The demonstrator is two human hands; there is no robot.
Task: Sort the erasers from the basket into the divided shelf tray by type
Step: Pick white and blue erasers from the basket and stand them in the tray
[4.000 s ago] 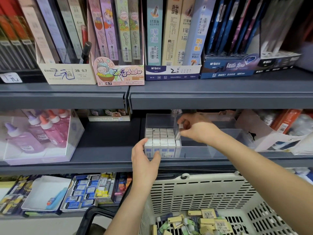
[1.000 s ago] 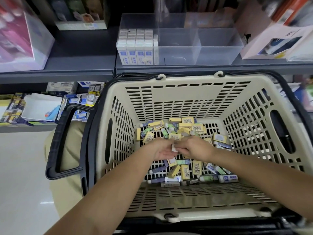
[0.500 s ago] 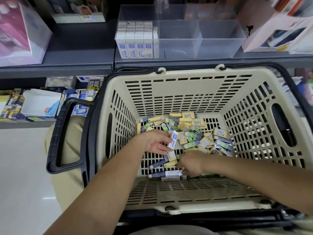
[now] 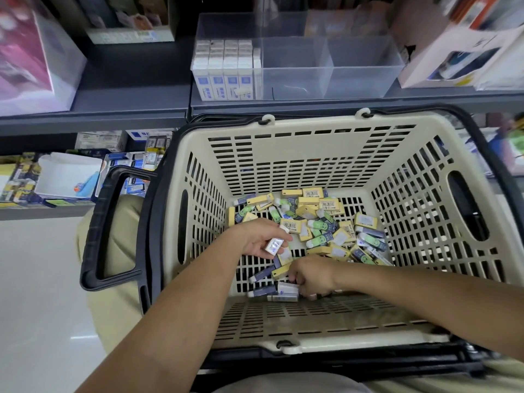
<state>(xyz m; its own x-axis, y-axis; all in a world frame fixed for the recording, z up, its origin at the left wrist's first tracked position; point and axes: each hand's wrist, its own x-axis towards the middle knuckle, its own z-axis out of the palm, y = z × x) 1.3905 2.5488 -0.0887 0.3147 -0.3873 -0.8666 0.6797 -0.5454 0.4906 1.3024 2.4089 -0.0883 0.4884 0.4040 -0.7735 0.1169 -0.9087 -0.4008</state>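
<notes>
- Head view, looking down into a cream plastic basket (image 4: 283,154) with slotted walls, set against a grey shelf (image 4: 127,89).
- The left hand (image 4: 256,239) hovers over the near-left edge of the pile (image 4: 312,222). Its thumb and fingers pinch a small white eraser (image 4: 274,245) with a blue label, the long axis pointing away and slightly right.
- The right hand (image 4: 313,275) sits lower and nearer the person, knuckles up, fingers curled down.
- A second eraser (image 4: 285,290), also white and blue, lies flat just left of those fingers, its long axis crosswise. The right hand is plainly the nearer one, but its fingertips are hidden, so a grip cannot be told.
- The pile is loose rectangular blocks in glossy sleeves: yellow, green and navy.
- Beyond the far rim stands a clear, hard-walled tray (image 4: 365,66). Its left compartment is packed with upright white-and-blue erasers, probably the home for both.
</notes>
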